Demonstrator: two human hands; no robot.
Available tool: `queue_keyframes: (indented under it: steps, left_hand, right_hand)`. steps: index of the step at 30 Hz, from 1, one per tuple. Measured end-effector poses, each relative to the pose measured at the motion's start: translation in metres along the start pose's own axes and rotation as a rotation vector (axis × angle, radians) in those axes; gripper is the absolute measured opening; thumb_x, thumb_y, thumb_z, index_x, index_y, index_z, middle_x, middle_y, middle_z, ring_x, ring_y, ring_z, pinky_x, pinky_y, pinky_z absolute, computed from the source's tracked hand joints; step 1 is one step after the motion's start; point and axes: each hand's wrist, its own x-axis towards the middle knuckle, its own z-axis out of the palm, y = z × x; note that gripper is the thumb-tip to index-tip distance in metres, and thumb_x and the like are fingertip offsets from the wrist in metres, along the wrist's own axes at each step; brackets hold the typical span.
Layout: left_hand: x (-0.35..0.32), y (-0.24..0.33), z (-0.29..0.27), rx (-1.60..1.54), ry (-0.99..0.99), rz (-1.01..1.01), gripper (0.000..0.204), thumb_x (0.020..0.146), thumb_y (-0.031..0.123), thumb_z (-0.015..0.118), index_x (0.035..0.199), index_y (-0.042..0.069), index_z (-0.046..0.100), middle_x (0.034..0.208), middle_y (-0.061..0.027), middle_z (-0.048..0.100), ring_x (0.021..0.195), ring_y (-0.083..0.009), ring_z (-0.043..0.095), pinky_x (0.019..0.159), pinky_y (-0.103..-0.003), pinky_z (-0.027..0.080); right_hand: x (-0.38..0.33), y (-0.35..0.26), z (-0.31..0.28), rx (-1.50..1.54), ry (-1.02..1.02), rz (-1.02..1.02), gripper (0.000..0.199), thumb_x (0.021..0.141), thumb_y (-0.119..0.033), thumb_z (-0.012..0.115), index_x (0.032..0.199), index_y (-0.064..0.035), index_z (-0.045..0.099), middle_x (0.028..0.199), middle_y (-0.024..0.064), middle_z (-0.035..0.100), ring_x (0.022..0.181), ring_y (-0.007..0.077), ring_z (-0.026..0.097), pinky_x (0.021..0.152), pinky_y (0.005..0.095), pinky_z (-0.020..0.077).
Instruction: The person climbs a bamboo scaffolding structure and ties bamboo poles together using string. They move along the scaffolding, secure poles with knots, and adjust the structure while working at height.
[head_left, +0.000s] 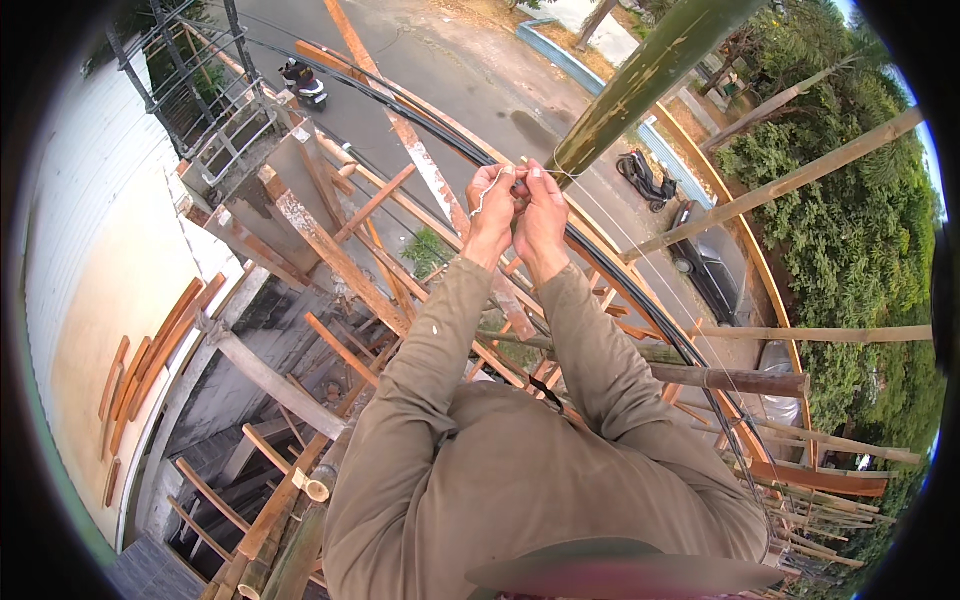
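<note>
Both arms reach forward in brown sleeves, and the hands meet at the middle of the view. My left hand (pixel 490 213) is closed, its fingers pinching a thin white cord (pixel 477 208) whose loose strand hangs over the hand. Right beside it, my right hand (pixel 541 218) also pinches the cord, thumb up and fingers curled. From there the cord runs to the lower end of a thick green bamboo pole (pixel 650 85), just right of the hands. The fingertips partly hide the cord between them.
Black cables (pixel 650 318) pass beneath the hands. A paint-spattered wooden board (pixel 425 165) slants by my left hand. Bamboo poles (pixel 735 380) stick out at right, and timber framing (pixel 335 250) stands at left. Far below, a road (pixel 450 65) holds a motorbike (pixel 303 85) and a dark car (pixel 705 265).
</note>
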Motion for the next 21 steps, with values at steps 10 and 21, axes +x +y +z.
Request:
queue_keyframes:
  steps: [10, 21]
  left_hand:
    - [-0.030, -0.026, -0.059, -0.020, -0.028, -0.241, 0.026, 0.097, 0.012, 0.062, 0.121, 0.007, 0.054, 0.109, -0.0047, 0.065, 0.106, -0.0143, 0.058, 0.087, -0.034, 0.049]
    - [-0.009, 0.033, -0.014, 0.524, -0.142, 0.112, 0.020, 0.098, 0.024, 0.064, 0.104, 0.005, 0.067, 0.092, -0.0017, 0.068, 0.086, -0.0110, 0.063, 0.077, -0.029, 0.048]
  right_hand:
    - [0.010, 0.004, -0.003, -0.527, 0.078, -0.319, 0.025, 0.102, -0.014, 0.054, 0.092, 0.0027, 0.070, 0.085, 0.0060, 0.070, 0.082, 0.0142, 0.064, 0.077, 0.0284, 0.0504]
    - [-0.016, -0.054, -0.017, -0.756, -0.154, -0.092, 0.022, 0.101, -0.016, 0.056, 0.095, 0.0014, 0.068, 0.075, 0.0061, 0.067, 0.070, 0.0119, 0.065, 0.062, 0.0297, 0.0517]
